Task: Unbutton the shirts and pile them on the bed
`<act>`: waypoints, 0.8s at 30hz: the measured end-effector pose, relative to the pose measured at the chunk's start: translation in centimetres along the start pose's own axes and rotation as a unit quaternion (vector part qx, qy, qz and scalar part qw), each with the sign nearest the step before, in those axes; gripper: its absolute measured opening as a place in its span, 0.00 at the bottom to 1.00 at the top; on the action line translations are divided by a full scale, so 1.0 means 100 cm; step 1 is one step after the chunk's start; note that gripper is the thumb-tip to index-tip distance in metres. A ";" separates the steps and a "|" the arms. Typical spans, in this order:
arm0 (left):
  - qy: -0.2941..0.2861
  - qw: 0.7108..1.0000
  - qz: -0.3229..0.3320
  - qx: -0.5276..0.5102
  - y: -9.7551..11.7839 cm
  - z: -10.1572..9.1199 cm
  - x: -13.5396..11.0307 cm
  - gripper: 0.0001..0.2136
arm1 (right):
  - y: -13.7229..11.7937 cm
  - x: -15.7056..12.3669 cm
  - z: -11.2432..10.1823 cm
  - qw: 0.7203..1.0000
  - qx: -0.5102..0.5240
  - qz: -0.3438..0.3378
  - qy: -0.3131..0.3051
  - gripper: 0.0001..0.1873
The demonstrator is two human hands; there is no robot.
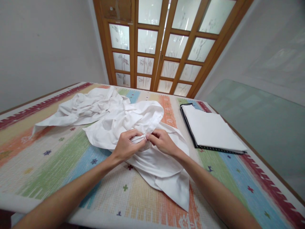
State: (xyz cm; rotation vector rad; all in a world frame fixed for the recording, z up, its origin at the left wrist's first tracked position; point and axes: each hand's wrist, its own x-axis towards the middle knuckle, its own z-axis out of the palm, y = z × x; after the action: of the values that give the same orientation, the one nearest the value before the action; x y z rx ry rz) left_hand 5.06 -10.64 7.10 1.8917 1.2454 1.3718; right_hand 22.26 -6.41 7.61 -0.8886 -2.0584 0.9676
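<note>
A crumpled white shirt (164, 159) lies across the middle of the table, its cloth bunched up around my hands. My left hand (130, 144) is closed on a gathered fold of it, thumb pointing right. Close beside it, my right hand (162, 141) pinches the same fabric between thumb and fingers, and the fingertips of both hands nearly meet. A stiff-looking band of the shirt curves up just behind them. What exactly is between the fingertips is too small to make out. More rumpled white cloth (88, 106) spreads to the far left; whether it is a separate piece I cannot tell.
A flat white folded piece with black dotted edging (212, 128) lies on the right. Under everything is a striped, colourful tablecloth (64, 162). Beyond the table stand wooden doors with frosted panes (147, 41). A pale greenish panel (257, 127) leans by the right wall.
</note>
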 end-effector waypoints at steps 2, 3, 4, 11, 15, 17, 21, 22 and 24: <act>0.008 1.000 -0.001 -0.001 0.000 0.001 0.000 0.06 | 0.000 0.000 0.001 1.000 -0.001 0.001 0.005 0.16; 0.010 1.000 -0.001 0.000 0.000 0.001 -0.001 0.06 | 0.000 0.000 0.002 1.000 -0.008 -0.001 0.010 0.16; 0.011 1.000 -0.001 0.002 0.000 0.001 0.000 0.05 | -0.001 0.000 0.002 1.000 -0.023 -0.004 0.017 0.16; -0.002 1.000 0.001 0.022 0.002 0.002 0.001 0.06 | -0.011 -0.002 0.001 0.984 -0.171 -0.032 0.039 0.17; 0.003 0.999 0.020 0.047 0.002 0.002 0.001 0.06 | -0.011 -0.003 0.001 0.973 -0.222 -0.048 0.033 0.17; 0.008 0.998 0.029 0.063 0.001 0.003 0.000 0.06 | -0.009 -0.004 0.002 0.968 -0.243 -0.059 0.033 0.16; 0.022 0.993 0.038 0.111 -0.003 0.005 0.000 0.06 | -0.004 -0.005 0.007 0.962 -0.256 -0.084 0.047 0.15; 0.024 0.991 0.039 0.123 -0.004 0.006 0.000 0.07 | -0.003 -0.005 0.008 0.961 -0.255 -0.089 0.049 0.15; 0.029 0.989 0.041 0.142 -0.004 0.007 0.000 0.07 | -0.002 -0.005 0.010 0.963 -0.248 -0.092 0.052 0.14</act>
State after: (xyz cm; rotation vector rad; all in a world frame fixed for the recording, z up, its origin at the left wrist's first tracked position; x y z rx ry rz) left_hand 5.53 -10.31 6.50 2.1271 1.4720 1.3593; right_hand 21.69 -7.22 7.20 -0.9474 -2.2817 0.2958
